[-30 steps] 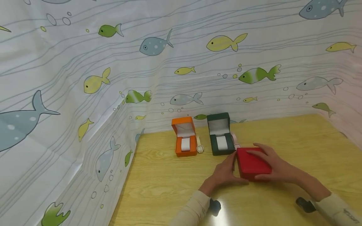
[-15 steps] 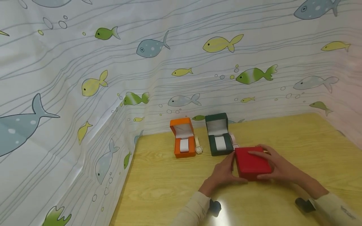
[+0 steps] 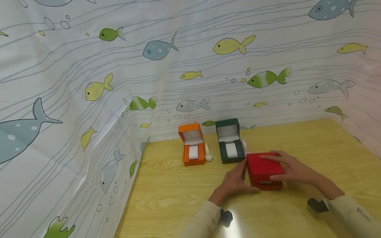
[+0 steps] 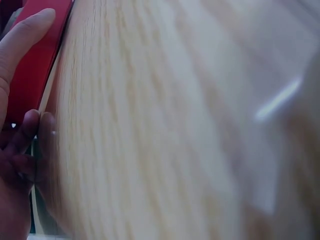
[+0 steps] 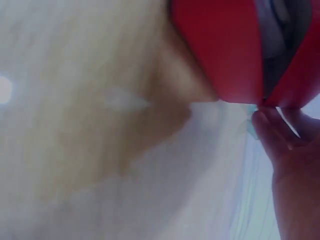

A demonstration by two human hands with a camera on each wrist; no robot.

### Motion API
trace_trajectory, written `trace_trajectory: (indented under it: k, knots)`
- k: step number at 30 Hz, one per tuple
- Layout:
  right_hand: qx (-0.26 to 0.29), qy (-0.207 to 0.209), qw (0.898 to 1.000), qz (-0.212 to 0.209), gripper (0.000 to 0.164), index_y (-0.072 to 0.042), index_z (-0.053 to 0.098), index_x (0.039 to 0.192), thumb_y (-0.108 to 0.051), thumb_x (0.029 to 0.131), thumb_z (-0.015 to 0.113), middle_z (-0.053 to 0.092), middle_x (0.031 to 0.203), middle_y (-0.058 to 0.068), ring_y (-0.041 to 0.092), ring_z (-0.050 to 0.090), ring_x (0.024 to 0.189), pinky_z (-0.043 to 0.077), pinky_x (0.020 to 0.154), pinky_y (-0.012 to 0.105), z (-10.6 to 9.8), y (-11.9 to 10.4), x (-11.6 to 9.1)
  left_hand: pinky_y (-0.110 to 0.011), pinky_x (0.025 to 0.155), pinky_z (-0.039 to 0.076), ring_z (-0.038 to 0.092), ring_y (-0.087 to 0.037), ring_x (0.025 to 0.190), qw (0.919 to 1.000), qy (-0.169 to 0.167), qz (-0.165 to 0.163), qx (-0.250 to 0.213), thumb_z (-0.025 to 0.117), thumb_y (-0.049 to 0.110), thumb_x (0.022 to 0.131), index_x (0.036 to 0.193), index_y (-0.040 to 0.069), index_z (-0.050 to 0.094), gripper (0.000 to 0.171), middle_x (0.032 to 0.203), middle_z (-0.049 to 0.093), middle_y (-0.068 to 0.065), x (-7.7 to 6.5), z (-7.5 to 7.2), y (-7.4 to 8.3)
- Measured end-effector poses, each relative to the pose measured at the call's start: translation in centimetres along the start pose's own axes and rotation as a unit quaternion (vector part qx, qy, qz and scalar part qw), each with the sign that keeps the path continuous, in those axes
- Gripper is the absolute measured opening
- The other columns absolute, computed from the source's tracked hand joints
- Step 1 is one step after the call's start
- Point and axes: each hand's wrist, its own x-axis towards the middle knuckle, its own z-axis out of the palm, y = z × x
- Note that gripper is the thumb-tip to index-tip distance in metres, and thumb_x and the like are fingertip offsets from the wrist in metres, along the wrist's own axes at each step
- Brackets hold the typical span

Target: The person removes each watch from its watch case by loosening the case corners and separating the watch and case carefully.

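Observation:
A red watch box (image 3: 263,163) stands on the table with its lid slightly raised at the front, a pale inside showing in the gap. My left hand (image 3: 233,181) holds the lower part at its left side, thumb along the front. In the left wrist view that thumb (image 4: 30,35) lies against the red wall. My right hand (image 3: 294,168) grips the lid from the right, thumb at the front edge and fingers over the top and back. The right wrist view shows the lid (image 5: 302,65) apart from the base (image 5: 220,50), with a light grey interior between them.
Behind and left stand an orange watch box (image 3: 193,162) and a dark green watch box (image 3: 229,160), both with lids up and white cushions inside. A cream watch (image 3: 208,156) lies beside the orange box, a pink watch (image 3: 244,145) beside the green one. Fish-printed sheeting (image 3: 166,82) encloses the wooden table (image 3: 166,191).
The red box's lid has come up at the front as my right hand lifts it slightly. My left hand stays at the base. The head view has shifted a little.

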Motion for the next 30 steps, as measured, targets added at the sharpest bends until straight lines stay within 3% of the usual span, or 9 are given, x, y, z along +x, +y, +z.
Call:
trace_trajectory:
  k: [4, 10, 17, 19, 25, 30]
  knots:
    - [0.014, -0.023, 1.000, 0.016, 0.070, -0.032, 0.054, 0.148, -0.043, 0.085, 0.081, 0.054, 0.142, 0.015, 0.035, 0.056, 0.121, 0.056, 0.078, 0.030, -0.7, -0.2, 0.4, -0.023, 0.104, 0.050, 0.056, -0.003, 0.125, 0.9999, 0.002, 0.008, 0.007, 0.084, 0.061, 0.076, 0.163, 0.032, 0.018, 0.113, 0.154, 0.050, 0.013, 0.0, 0.0, 0.0]
    - [0.055, -0.053, 0.997, 0.022, 0.057, -0.025, 0.053, 0.149, -0.035, 0.096, 0.071, 0.056, 0.141, 0.015, 0.031, 0.056, 0.120, 0.056, 0.079, 0.025, -1.4, -0.6, 1.2, -0.028, 0.111, 0.049, 0.053, -0.004, 0.137, 0.9999, 0.003, 0.006, -0.008, 0.084, 0.060, 0.075, 0.161, 0.034, 0.021, 0.110, 0.158, 0.047, 0.014, -0.1, -0.2, -0.3]
    - [0.077, -0.047, 0.995, 0.028, 0.047, -0.024, 0.053, 0.149, -0.029, 0.103, 0.061, 0.062, 0.140, 0.009, -0.005, 0.051, 0.115, 0.054, 0.087, 0.023, -1.7, -0.7, 1.5, -0.028, 0.110, 0.049, 0.052, -0.006, 0.141, 0.9999, 0.003, 0.015, -0.004, 0.084, 0.061, 0.075, 0.162, 0.035, 0.019, 0.112, 0.160, 0.045, 0.014, 0.2, 0.1, -0.6]
    - [0.085, -0.050, 0.995, 0.032, 0.046, -0.024, 0.051, 0.150, -0.029, 0.105, 0.058, 0.062, 0.140, 0.010, -0.010, 0.050, 0.113, 0.054, 0.086, 0.023, -1.7, -0.7, 1.5, -0.029, 0.111, 0.049, 0.050, -0.007, 0.143, 0.9999, 0.002, 0.015, -0.001, 0.085, 0.060, 0.074, 0.163, 0.035, 0.017, 0.114, 0.162, 0.042, 0.014, 0.2, 0.1, -0.6]
    - [0.126, -0.072, 0.987, 0.062, 0.042, -0.023, 0.049, 0.150, -0.031, 0.109, 0.048, 0.061, 0.142, 0.014, -0.003, 0.058, 0.112, 0.057, 0.084, 0.024, -2.2, -0.9, 2.1, -0.030, 0.111, 0.049, 0.049, -0.006, 0.145, 0.9998, 0.007, 0.020, 0.002, 0.086, 0.060, 0.073, 0.163, 0.037, 0.013, 0.119, 0.164, 0.039, 0.015, 0.3, 0.2, -0.6]
    - [0.132, -0.080, 0.984, 0.087, 0.041, -0.022, 0.050, 0.147, -0.037, 0.111, 0.040, 0.062, 0.141, 0.011, 0.005, 0.058, 0.117, 0.054, 0.092, 0.031, -2.6, -1.5, 2.8, -0.030, 0.111, 0.049, 0.048, -0.006, 0.145, 0.9998, 0.008, 0.018, 0.000, 0.086, 0.059, 0.073, 0.163, 0.037, 0.011, 0.120, 0.164, 0.038, 0.015, 0.1, 0.2, -0.5]
